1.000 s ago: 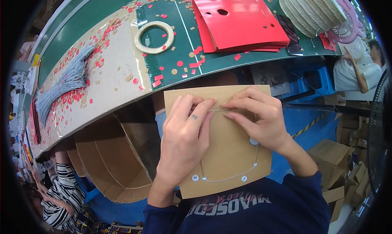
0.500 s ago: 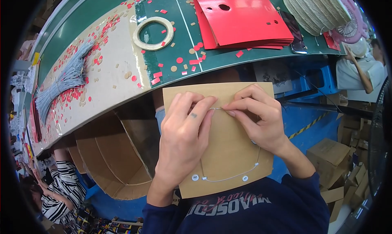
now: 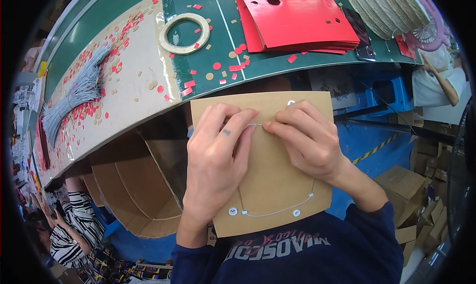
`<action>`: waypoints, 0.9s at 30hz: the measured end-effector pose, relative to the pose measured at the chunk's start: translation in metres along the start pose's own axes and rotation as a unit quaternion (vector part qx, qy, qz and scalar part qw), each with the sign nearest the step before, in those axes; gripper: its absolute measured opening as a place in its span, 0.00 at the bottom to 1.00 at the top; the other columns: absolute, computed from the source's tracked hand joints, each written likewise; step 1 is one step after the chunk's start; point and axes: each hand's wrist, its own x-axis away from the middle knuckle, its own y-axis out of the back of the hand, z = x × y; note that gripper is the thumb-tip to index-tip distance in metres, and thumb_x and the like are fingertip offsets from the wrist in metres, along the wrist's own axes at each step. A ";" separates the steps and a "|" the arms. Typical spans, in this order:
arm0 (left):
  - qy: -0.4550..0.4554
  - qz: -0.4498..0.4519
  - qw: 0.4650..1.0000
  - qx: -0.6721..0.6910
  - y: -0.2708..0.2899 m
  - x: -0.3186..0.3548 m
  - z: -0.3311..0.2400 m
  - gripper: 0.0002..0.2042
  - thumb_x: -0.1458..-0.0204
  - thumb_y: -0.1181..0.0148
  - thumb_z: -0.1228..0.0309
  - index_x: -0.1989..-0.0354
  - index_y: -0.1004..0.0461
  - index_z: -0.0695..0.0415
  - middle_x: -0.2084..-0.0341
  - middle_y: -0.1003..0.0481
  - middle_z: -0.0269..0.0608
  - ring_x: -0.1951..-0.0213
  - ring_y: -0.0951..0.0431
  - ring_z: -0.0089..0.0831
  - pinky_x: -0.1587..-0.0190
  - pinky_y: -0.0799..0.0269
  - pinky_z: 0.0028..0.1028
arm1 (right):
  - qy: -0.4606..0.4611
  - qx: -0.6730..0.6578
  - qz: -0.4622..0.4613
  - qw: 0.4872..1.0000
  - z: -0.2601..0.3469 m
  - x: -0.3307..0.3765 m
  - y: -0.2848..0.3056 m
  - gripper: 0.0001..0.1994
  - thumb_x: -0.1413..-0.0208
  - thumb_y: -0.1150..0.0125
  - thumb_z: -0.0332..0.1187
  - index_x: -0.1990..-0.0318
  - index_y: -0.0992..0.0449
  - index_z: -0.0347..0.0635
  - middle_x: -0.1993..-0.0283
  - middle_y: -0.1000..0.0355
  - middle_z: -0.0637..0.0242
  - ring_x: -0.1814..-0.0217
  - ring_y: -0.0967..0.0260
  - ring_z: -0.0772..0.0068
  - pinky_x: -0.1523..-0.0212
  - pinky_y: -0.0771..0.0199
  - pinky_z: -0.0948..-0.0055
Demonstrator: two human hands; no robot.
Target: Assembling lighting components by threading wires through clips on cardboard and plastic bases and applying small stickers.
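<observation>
In front of my body lies a brown card sheet (image 3: 272, 177), its back edge just short of the table. A thin pale cord (image 3: 278, 216) runs in a curve across its near part, between two small white clips, and up under my hands. Round white buttons (image 3: 296, 213) sit on the sheet near its front corners, and one shows at the back behind my right hand. My left hand (image 3: 215, 157) pinches the cord at upper left. My right hand (image 3: 310, 140) pinches it at the other side, with a short length of cord stretched between the fingertips.
On the green table stand a tape roll (image 3: 184, 33), a bundle of grey cords (image 3: 77, 98), a stack of red card sheets (image 3: 297, 19), a phone (image 3: 358, 33) and a big cord spool (image 3: 389, 11). Red and brown punched scraps are scattered about. Cardboard boxes (image 3: 136, 185) stand below.
Both hands and the brown sheet have shifted slightly up and left. My fingertips still hold the cord, and a white button now shows behind my right hand.
</observation>
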 end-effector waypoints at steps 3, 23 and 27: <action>0.002 0.002 1.000 0.001 -0.001 0.002 -0.001 0.14 0.53 0.32 0.86 0.56 0.18 0.62 0.65 0.23 0.43 0.65 0.21 0.35 0.63 0.25 0.31 | -0.019 -0.016 0.015 1.000 -0.001 0.002 0.006 0.15 0.63 0.31 0.16 0.63 0.17 0.33 0.63 0.25 0.59 0.64 0.27 0.57 0.66 0.25 0.66; -0.045 -0.019 0.995 0.091 0.009 0.010 0.007 0.09 0.52 0.34 0.82 0.62 0.16 0.60 0.69 0.26 0.38 0.65 0.25 0.31 0.64 0.27 0.30 | -0.241 -0.080 0.032 0.967 0.005 0.048 -0.036 0.18 0.33 0.47 0.31 0.40 0.26 0.34 0.40 0.25 0.57 0.39 0.27 0.64 0.41 0.26 0.67; -0.057 -0.296 0.918 0.258 0.060 0.027 -0.010 0.04 0.44 0.40 0.79 0.71 0.22 0.63 0.75 0.24 0.43 0.73 0.25 0.33 0.68 0.29 0.30 | -0.145 0.014 0.027 0.989 0.022 0.013 -0.034 0.18 0.34 0.47 0.30 0.40 0.26 0.34 0.41 0.25 0.57 0.40 0.27 0.64 0.41 0.27 0.67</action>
